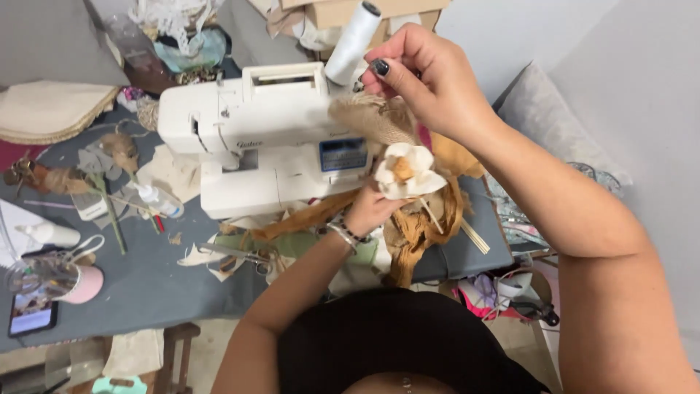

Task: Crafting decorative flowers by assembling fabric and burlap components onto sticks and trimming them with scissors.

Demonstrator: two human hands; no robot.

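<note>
My left hand [373, 208] is closed around a cream fabric flower [407, 171] with a tan centre, on a thin stick stem. My right hand [426, 76] is raised above it, fingers pinched on a strip of burlap [372, 120] that hangs down towards the flower. Both hands are in front of a white sewing machine [255, 138]. Brown fabric strips [412, 233] trail below the flower onto the grey table [153, 284].
A white thread cone [352, 44] stands behind the machine. Scissors [237, 254] and fabric scraps lie near the front. On the left are a small glue bottle [157, 198], a pink cup [80, 283], a phone [30, 317] and dried flowers. A grey cushion [554, 120] lies right.
</note>
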